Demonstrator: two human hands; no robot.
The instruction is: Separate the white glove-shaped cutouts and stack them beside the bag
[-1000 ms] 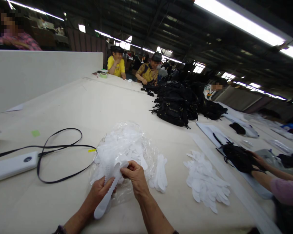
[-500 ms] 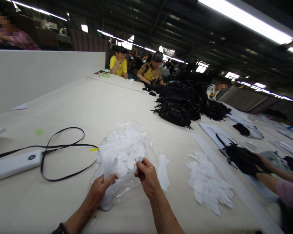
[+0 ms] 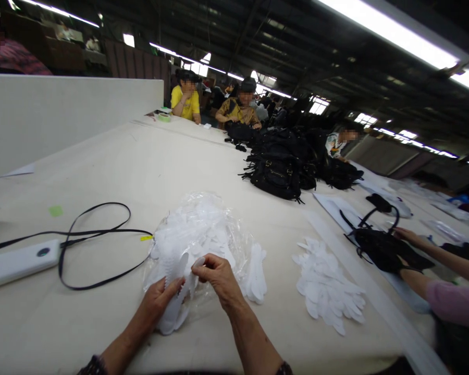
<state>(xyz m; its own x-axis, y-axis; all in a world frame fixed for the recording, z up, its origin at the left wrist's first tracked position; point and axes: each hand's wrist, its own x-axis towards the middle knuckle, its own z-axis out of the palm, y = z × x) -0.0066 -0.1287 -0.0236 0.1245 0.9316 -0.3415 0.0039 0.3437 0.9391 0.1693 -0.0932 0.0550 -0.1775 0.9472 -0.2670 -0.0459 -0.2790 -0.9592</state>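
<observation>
At the near edge of the table (image 3: 113, 161), both hands work on a stack of white cut-out pieces (image 3: 175, 302). The left hand (image 3: 158, 304) grips the stack from the side, thumb across its toothed edge, while the right hand (image 3: 219, 278) pinches the top end of one piece between thumb and fingers. The stack lies partly on a crumpled clear plastic bag (image 3: 197, 234) that is full of more white pieces, heaped loose. Just right of the bag, touching its edge, a small neat bundle of the same pieces (image 3: 256, 271) rests on the cloth. Further right, well apart, lies a spread pile of white pieces (image 3: 328, 286). Judging by this, a part of the lot is out of the bag and laid down, but most of it appears to remain inside.

To the left, a black strap (image 3: 97, 234) loops over the table beside a white power strip (image 3: 19, 260). On the right, another person's hands (image 3: 404, 237) handle a black bag (image 3: 383, 250). A heap of black bags (image 3: 281, 166) sits farther up, with seated people beyond.
</observation>
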